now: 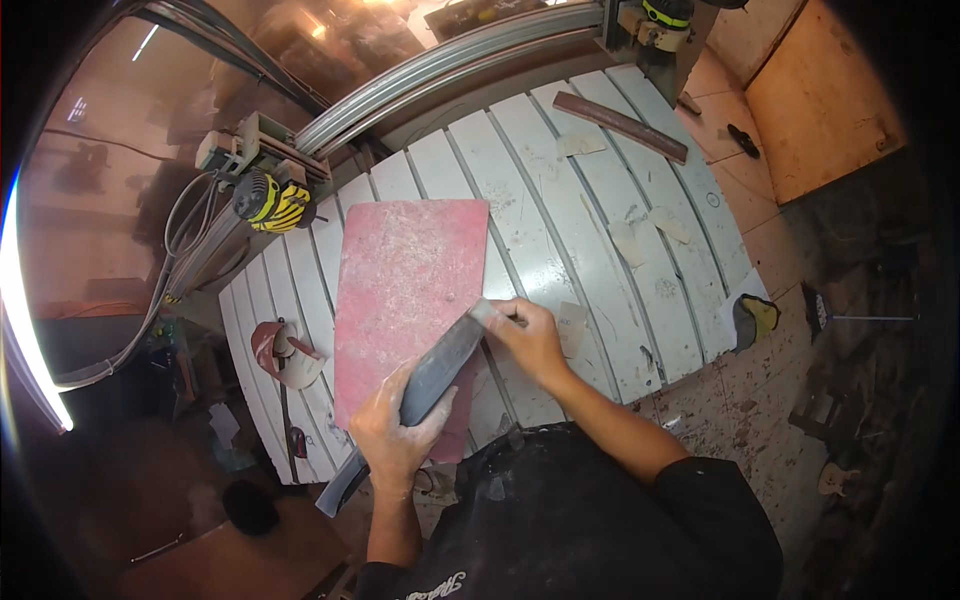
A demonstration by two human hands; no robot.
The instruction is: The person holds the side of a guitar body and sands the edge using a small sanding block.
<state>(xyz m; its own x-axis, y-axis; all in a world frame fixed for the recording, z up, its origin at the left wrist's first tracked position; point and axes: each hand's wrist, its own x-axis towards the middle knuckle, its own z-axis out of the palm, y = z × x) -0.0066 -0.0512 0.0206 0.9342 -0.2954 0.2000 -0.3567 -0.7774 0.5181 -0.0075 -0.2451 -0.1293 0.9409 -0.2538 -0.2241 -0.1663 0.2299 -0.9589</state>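
My left hand [390,430] is wrapped around a long, dark grey, narrow piece [440,370], whose exact kind I cannot make out. It slants from the lower left up to the right, and its lower end [343,487] sticks out below the hand. Pale dust coats the left fingers. At the upper end, my right hand [530,335] is closed, pinching a small light grey piece [483,312] that looks like folded sandpaper against the dark piece. Beneath both hands lies a dusty pink board [410,265] on the white slatted table [530,240].
A brown bar [620,127] lies at the far right of the table, with several beige scraps [627,243] nearby. A red and white cap-like item [285,355] sits at left. Yellow-black machine head [270,202] and metal rail [450,60] border the far side. A yellow-grey item [755,318] hangs at the right edge.
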